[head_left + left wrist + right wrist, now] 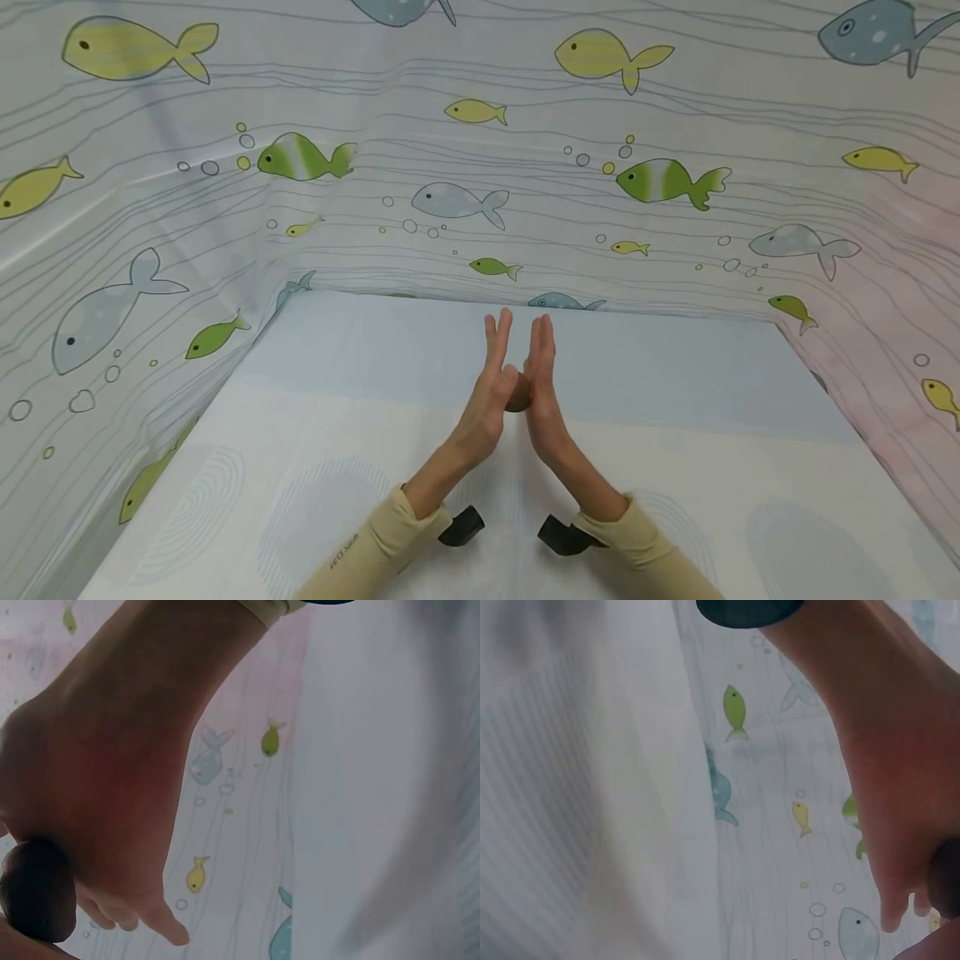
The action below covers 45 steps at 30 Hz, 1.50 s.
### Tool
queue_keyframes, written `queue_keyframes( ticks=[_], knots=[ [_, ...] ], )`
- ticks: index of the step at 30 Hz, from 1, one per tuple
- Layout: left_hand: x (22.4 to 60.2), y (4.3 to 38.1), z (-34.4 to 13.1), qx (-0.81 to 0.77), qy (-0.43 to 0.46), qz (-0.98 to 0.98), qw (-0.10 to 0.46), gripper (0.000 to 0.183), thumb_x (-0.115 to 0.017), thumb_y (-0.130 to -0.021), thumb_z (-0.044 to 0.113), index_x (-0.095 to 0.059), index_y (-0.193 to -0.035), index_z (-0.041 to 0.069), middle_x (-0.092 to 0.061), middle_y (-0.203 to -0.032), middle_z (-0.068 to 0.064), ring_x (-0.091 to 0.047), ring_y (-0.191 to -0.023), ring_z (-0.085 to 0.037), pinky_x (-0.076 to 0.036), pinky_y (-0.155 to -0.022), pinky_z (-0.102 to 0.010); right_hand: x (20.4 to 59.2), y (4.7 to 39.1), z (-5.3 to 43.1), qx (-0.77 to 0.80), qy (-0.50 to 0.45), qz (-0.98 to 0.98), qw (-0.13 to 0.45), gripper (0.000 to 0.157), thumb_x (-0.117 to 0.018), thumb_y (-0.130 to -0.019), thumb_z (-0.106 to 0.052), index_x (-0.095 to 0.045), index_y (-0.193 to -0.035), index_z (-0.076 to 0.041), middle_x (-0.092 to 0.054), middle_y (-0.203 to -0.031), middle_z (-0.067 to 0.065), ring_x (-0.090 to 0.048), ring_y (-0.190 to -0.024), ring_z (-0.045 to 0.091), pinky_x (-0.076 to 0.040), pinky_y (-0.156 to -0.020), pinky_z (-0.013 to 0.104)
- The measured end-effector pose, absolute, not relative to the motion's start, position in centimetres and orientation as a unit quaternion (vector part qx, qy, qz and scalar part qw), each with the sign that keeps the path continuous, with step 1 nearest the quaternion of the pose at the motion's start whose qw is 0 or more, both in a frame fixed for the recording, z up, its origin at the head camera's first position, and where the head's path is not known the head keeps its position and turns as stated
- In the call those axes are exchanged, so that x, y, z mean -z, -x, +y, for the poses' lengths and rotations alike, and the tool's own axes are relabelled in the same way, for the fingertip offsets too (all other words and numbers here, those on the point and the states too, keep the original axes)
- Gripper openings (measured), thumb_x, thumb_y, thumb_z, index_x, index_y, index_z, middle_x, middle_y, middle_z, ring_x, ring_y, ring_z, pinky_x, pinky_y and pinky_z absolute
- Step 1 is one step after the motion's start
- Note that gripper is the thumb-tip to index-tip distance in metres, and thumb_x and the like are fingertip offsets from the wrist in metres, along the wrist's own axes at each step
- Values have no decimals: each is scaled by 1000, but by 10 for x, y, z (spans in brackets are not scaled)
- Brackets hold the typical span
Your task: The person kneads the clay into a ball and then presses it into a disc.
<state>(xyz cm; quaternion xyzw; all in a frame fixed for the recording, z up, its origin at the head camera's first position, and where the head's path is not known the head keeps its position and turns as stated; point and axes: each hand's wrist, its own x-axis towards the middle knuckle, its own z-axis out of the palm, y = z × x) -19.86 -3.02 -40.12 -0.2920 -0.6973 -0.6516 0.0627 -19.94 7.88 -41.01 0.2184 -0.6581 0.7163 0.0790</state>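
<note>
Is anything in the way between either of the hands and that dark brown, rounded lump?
Nothing visible: the dark brown, rounded lump sits directly between the left hand and right hand, touching both.

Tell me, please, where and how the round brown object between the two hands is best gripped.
Probably across its widest middle, from the left and right at once. The brown object looks rounded, with no handle visible, so holding opposite sides should balance it. The left hand and right hand have it between them this way.
</note>
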Motion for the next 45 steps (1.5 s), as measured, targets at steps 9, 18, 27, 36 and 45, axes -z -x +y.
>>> queue_keyframes(
  ticks=[9, 18, 27, 36, 45],
  knots=[
    [398, 207, -43, 657, 264, -700, 94, 70, -22, -101, 53, -4, -161, 21, 10, -165, 7, 14, -151, -12, 5, -115, -64, 414, 183, 64, -693, -265, -666, 73, 68, -9, -105, -54, 15, -158, -18, 15, -166, 5, 12, -152, 28, 5, -113, 68],
    [400, 212, -48, 686, 253, -678, 75, 69, -22, -100, 53, -3, -160, 25, 14, -164, 8, 15, -150, -12, 7, -115, -62, 414, 170, 56, -694, -297, -653, 59, 67, -11, -107, -48, 19, -156, -13, 18, -164, 8, 15, -151, 29, 2, -114, 66],
    [408, 209, -39, 687, 266, -676, 36, 67, -20, -101, 47, -2, -161, 21, 11, -165, 9, 17, -150, -12, 6, -116, -61, 402, 173, 62, -724, -286, -624, 63, 69, -9, -106, -53, 19, -157, -17, 19, -165, 3, 17, -151, 24, 6, -112, 70],
    [411, 205, -33, 674, 282, -682, 25, 69, -19, -102, 52, -1, -160, 19, 7, -165, 7, 18, -151, -14, 8, -116, -60, 400, 181, 72, -735, -257, -621, 87, 72, -12, -104, -57, 14, -158, -17, 14, -166, 2, 12, -152, 23, 6, -117, 60],
    [411, 194, -20, 669, 313, -674, -6, 71, -22, -103, 56, 5, -160, 24, 10, -165, 10, 20, -149, -10, 7, -114, -65, 394, 196, 87, -773, -221, -584, 113, 79, -20, -101, -64, 13, -159, -20, 11, -166, 0, 10, -152, 16, 6, -120, 52]
  ],
)
